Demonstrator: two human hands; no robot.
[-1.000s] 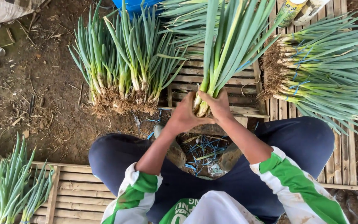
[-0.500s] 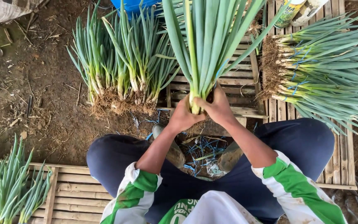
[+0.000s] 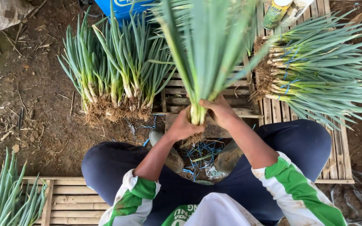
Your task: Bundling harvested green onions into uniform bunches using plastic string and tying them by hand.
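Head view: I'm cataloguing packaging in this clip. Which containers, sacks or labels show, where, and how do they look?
Blue container: top centre, white marking.
Labelled can: top right on slats, green and yellow.
Pale bottle: beside the can.
Woven sack: top left corner, greyish white.

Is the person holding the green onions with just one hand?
No, both the left hand and the right hand wrap around the bottom of the bunch of green onions.
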